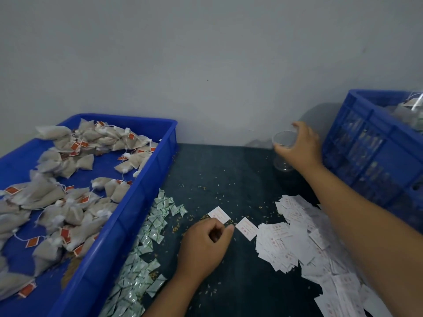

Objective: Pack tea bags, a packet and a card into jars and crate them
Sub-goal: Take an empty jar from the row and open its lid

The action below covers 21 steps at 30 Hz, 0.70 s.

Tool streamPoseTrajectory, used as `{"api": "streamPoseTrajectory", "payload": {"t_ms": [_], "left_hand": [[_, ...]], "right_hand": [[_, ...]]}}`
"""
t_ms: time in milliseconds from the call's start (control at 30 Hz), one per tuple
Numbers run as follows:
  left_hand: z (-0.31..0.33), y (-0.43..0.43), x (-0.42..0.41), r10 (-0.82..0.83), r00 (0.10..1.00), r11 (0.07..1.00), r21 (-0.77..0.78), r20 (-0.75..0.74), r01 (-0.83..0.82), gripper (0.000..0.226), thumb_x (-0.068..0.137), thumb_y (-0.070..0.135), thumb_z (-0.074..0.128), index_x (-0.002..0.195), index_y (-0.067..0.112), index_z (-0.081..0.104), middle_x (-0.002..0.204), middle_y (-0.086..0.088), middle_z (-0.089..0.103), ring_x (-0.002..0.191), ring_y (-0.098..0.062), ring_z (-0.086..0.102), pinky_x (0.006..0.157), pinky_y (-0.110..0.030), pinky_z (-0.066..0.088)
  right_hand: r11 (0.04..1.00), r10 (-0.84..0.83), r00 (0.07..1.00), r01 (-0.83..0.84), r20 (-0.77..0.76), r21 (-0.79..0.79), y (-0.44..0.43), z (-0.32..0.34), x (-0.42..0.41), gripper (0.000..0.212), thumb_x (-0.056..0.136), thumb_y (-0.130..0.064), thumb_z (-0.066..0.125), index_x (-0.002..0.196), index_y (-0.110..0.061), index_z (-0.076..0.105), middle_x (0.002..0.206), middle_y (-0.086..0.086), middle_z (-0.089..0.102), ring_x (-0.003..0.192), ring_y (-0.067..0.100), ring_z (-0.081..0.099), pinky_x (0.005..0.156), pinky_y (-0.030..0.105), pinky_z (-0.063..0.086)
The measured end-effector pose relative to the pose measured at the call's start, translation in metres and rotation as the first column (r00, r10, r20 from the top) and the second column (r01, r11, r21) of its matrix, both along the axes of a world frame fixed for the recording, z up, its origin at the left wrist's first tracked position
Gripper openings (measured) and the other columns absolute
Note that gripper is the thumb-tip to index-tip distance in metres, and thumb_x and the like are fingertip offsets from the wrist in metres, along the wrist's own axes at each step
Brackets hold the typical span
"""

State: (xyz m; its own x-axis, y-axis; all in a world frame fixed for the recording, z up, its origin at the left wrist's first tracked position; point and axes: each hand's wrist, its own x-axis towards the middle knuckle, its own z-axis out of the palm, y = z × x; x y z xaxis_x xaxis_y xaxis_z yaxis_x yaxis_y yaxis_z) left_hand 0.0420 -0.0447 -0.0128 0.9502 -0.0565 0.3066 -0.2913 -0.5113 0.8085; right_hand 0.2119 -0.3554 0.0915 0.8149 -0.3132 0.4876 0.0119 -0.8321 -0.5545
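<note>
The left hand (206, 243) and right hand (302, 149) are seen bare; the left forearm (169, 291) and right forearm (357, 216) are likewise shown bare.

You work in dim, flat, bluish light, and the wall (206, 53) reads as an even grey that darkens toward the corners. A soft shadow falls on it just left of the crate (366, 152), and the dark table (229, 179) swallows detail. Your picture is slightly soft throughout, the print on the cards (286, 236) is unreadable, and the wide lens bends the tray (137, 202) at the left edge.
</note>
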Motion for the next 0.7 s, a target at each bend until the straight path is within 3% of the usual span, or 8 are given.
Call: {"api": "streamPoseTrajectory", "payload": {"t_ms": [67, 167, 267, 333, 433, 533, 633, 700], "left_hand": [[0.002, 0.0, 0.0, 0.002, 0.999, 0.999, -0.035, -0.04, -0.004, 0.022, 0.087, 0.06, 0.062, 0.086, 0.038, 0.062, 0.077, 0.014, 0.066, 0.069, -0.009, 0.062, 0.06, -0.025, 0.051], [0.005, -0.001, 0.0, 0.026, 0.996, 0.997, -0.069, -0.088, -0.032, 0.027, 0.086, 0.067, 0.057, 0.102, 0.046, 0.058, 0.082, 0.015, 0.066, 0.073, -0.009, 0.064, 0.063, -0.027, 0.052], [0.009, -0.001, 0.0, 0.037, 0.993, 0.986, -0.159, -0.109, -0.054, 0.029, 0.093, 0.067, 0.044, 0.108, 0.046, 0.057, 0.084, 0.014, 0.066, 0.075, -0.009, 0.065, 0.074, -0.039, 0.056], [0.011, 0.0, -0.001, 0.007, 0.992, 0.963, -0.265, -0.123, -0.04, 0.033, 0.098, 0.064, 0.031, 0.108, 0.048, 0.058, 0.084, 0.01, 0.067, 0.074, -0.014, 0.064, 0.079, -0.048, 0.055], [0.01, 0.003, -0.003, 0.003, 0.988, 0.938, -0.343, -0.157, -0.057, 0.055, 0.097, 0.072, 0.023, 0.091, 0.043, 0.069, 0.073, 0.006, 0.067, 0.067, -0.012, 0.063, 0.07, -0.044, 0.053], [0.01, 0.003, -0.004, -0.04, 0.978, 0.949, -0.314, -0.203, -0.026, 0.072, 0.097, 0.079, 0.024, 0.09, 0.032, 0.079, 0.083, 0.009, 0.078, 0.083, -0.011, 0.074, 0.079, -0.042, 0.057], [0.01, 0.003, -0.004, -0.043, 0.975, 0.956, -0.294, -0.218, -0.023, 0.067, 0.098, 0.074, 0.031, 0.094, 0.029, 0.08, 0.088, 0.009, 0.08, 0.088, -0.011, 0.075, 0.083, -0.044, 0.059], [0.013, 0.002, -0.005, -0.014, 0.975, 0.959, -0.281, -0.22, -0.049, 0.059, 0.097, 0.073, 0.036, 0.093, 0.034, 0.08, 0.086, 0.012, 0.079, 0.084, -0.007, 0.075, 0.079, -0.043, 0.06]], "right_hand": [[0.988, 0.097, 0.995, -0.095, -0.006, 0.121, 0.019, 0.01, -0.018, 0.083, 0.082, -0.037, 0.093, 0.151, -0.018, 0.051, 0.141, 0.01, 0.059, 0.128, 0.03, 0.055, 0.104, 0.038, 0.044], [0.914, 0.267, 0.963, -0.247, -0.019, 0.321, 0.051, 0.026, -0.06, 0.084, 0.083, -0.03, 0.094, 0.153, -0.026, 0.048, 0.142, 0.004, 0.055, 0.128, 0.022, 0.058, 0.106, 0.034, 0.047], [0.834, 0.45, 0.892, -0.403, -0.044, 0.376, 0.083, 0.028, -0.124, 0.081, 0.081, -0.039, 0.095, 0.149, -0.036, 0.053, 0.141, -0.014, 0.06, 0.124, 0.005, 0.062, 0.108, 0.034, 0.054], [0.797, 0.528, 0.848, -0.477, -0.042, 0.37, 0.102, 0.017, -0.169, 0.083, 0.077, -0.05, 0.091, 0.149, -0.048, 0.05, 0.141, -0.027, 0.058, 0.126, -0.004, 0.061, 0.108, 0.033, 0.056], [0.746, 0.561, 0.826, -0.53, 0.049, 0.404, 0.126, -0.012, -0.215, 0.094, 0.078, -0.047, 0.089, 0.156, -0.053, 0.037, 0.147, -0.024, 0.057, 0.137, 0.002, 0.058, 0.11, 0.024, 0.05], [0.676, 0.529, 0.843, -0.486, 0.096, 0.554, 0.145, -0.041, -0.231, 0.111, 0.073, -0.048, 0.094, 0.161, -0.052, 0.026, 0.146, -0.028, 0.054, 0.14, 0.005, 0.057, 0.11, 0.016, 0.046], [0.609, 0.53, 0.846, -0.427, 0.057, 0.668, 0.153, -0.065, -0.239, 0.127, 0.064, -0.049, 0.101, 0.163, -0.045, 0.022, 0.153, -0.023, 0.054, 0.145, 0.003, 0.054, 0.12, 0.029, 0.046], [0.632, 0.555, 0.831, -0.446, 0.03, 0.634, 0.153, -0.077, -0.243, 0.116, 0.064, -0.045, 0.104, 0.158, -0.042, 0.037, 0.151, -0.019, 0.06, 0.143, 0.005, 0.056, 0.12, 0.039, 0.049]]}}
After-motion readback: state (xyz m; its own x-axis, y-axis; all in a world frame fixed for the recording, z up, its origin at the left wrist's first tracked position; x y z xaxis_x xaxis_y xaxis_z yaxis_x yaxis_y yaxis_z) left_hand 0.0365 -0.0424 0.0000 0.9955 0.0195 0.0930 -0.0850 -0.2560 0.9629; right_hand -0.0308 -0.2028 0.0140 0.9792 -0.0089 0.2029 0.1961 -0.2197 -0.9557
